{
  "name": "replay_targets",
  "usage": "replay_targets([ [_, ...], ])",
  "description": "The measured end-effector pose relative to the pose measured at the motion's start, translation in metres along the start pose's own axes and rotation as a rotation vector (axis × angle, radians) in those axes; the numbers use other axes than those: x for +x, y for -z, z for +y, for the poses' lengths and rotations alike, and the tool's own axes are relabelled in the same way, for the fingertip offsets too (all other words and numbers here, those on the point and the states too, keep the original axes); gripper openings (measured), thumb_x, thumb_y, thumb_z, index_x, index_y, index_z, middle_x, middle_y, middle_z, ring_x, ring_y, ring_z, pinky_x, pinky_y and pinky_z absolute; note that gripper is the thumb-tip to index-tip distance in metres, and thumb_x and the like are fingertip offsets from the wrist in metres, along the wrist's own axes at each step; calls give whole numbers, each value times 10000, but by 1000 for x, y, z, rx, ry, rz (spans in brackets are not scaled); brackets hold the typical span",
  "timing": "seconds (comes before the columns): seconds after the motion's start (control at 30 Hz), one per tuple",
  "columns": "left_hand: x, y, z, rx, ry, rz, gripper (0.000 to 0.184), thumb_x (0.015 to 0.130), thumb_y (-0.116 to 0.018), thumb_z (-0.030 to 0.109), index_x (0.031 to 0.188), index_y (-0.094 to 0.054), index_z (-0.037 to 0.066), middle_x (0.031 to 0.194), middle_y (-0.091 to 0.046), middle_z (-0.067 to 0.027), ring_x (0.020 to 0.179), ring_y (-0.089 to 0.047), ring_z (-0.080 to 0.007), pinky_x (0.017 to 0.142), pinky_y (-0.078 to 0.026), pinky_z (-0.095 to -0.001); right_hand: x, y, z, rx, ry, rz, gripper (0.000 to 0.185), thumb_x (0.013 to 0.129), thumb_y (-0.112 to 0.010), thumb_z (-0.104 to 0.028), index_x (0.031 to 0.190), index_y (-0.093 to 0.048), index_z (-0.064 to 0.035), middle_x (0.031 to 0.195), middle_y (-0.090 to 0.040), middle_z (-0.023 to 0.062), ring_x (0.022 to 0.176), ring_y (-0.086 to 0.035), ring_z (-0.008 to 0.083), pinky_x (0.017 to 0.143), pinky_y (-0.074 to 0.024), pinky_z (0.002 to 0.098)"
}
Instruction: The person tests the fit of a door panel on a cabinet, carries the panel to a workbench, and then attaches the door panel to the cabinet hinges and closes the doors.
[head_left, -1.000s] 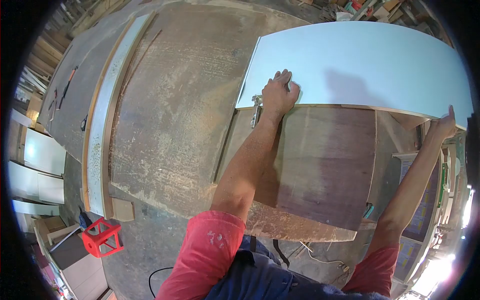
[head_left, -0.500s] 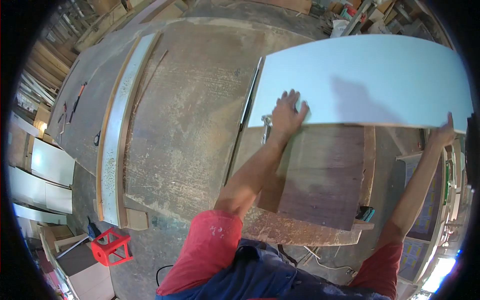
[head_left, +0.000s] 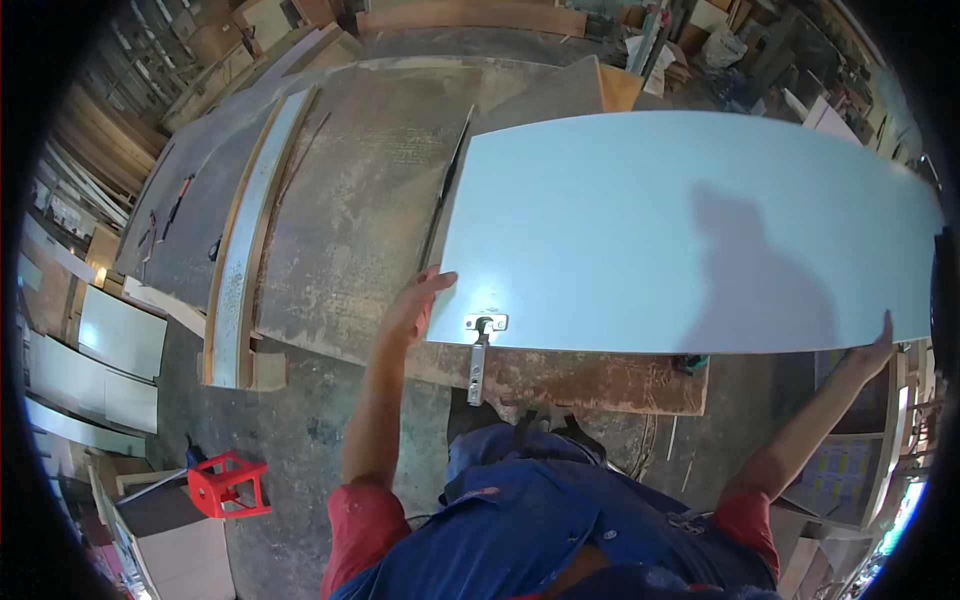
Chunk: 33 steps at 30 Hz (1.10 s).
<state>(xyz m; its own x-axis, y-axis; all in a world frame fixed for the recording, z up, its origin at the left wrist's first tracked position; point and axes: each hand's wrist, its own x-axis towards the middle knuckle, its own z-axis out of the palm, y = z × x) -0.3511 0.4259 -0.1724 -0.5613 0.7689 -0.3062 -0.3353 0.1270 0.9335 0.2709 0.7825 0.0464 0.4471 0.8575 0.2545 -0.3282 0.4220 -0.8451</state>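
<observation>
A large white cabinet door (head_left: 600, 230) lies across the worktable, its near edge reaching toward my body. A metal concealed hinge (head_left: 485, 324) is fixed near its front left corner, with the arm sticking out past the edge. My left hand (head_left: 415, 305) grips the door's left edge beside the hinge. At the far right end, my right hand (head_left: 872, 352) holds the near edge, thumb on top and the other fingers hidden underneath.
A long narrow board (head_left: 243, 235) lies on the left of the worktable (head_left: 350, 220), with hand tools (head_left: 180, 198) beyond it. A red plastic stool (head_left: 228, 485) stands on the floor at left. White panels (head_left: 115, 335) lie at far left.
The door has come toward me and its left end has shifted left. My left hand has gone from lying on its face to gripping its left edge. The hinge now shows fully.
</observation>
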Motion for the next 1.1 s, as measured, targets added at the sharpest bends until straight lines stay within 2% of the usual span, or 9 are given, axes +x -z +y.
replay_targets([
  [0.07, -19, 9, 0, -273, 188, -255, 592, 798, -668, 199, 1293, -470, -60, 1152, -608, -168, 1027, -611, -243, 877, -484, -367, 1, 55, 19, 72, -122, 55, 425, 924, -511, -218, 1234, -500, 71, 1193, -576, 182, 1063, -584, 317, 885, -509, 445],
  [0.13, -51, -16, 20, -429, 77, -313, 512, 817, -626, 184, 1245, -502, -68, 1116, -623, -166, 996, -626, -248, 877, -490, -364, -75, 51, 18, -59, -118, 109, 438, 930, -480, -239, 1239, -496, 71, 1181, -577, 189, 1062, -585, 316, 894, -503, 444],
  [0.23, -83, -37, 54, -619, -43, -441, 443, 838, -563, 170, 1206, -529, -74, 1096, -634, -168, 976, -640, -252, 882, -500, -358, -105, 124, 54, -67, -97, 11, 453, 919, -467, -250, 1234, -499, 74, 1169, -579, 186, 1053, -588, 303, 871, -507, 435],
  [0.4, -142, -93, 120, -398, -231, -584, 449, 792, -618, 103, 1202, -524, -52, 1087, -630, -154, 990, -630, -222, 878, -491, -335, -162, 229, 111, -133, -93, 6, 483, 898, -495, -269, 1234, -506, 78, 1160, -583, 188, 1035, -595, 298, 876, -493, 417],
  [0.53, -171, -147, 157, -293, -348, -750, 466, 763, -628, 65, 1203, -516, -41, 1066, -626, -141, 964, -625, -196, 855, -489, -320, -252, 298, 166, -241, -253, 136, 477, 897, -500, -268, 1225, -511, 78, 1157, -585, 190, 1031, -596, 300, 879, -489, 416],
  [0.6, -179, -176, 169, 42, -406, -761, 477, 760, -608, 54, 1215, -501, -41, 1054, -620, -136, 926, -619, -179, 821, -492, -316, -302, 328, 194, -298, -357, 207, 474, 896, -502, -268, 1220, -514, 78, 1156, -586, 192, 1029, -597, 301, 880, -487, 415],
  [0.67, -199, -205, 180, 53, -358, -826, 468, 760, -597, 49, 1210, -502, -39, 1042, -620, -131, 911, -616, -179, 808, -494, -318, -354, 353, 220, -352, -465, 279, 471, 896, -505, -267, 1216, -517, 78, 1155, -587, 193, 1027, -597, 302, 882, -486, 415],
  [1.03, -252, -324, 137, 246, -214, -1150, 473, 754, -556, 53, 1204, -461, -55, 1046, -591, -129, 947, -578, -177, 839, -463, -314, -522, 417, 306, -539, -904, 453, 456, 893, -518, -265, 1192, -531, 79, 1149, -594, 199, 1015, -601, 307, 890, -476, 412],
  [1.1, -258, -343, 126, 298, -273, -1192, 457, 743, -536, 81, 1153, -410, -78, 990, -550, -180, 926, -561, -233, 819, -454, -334, -534, 423, 315, -547, -937, 476, 453, 892, -520, -264, 1187, -534, 80, 1147, -595, 200, 1013, -601, 308, 891, -474, 412],
])
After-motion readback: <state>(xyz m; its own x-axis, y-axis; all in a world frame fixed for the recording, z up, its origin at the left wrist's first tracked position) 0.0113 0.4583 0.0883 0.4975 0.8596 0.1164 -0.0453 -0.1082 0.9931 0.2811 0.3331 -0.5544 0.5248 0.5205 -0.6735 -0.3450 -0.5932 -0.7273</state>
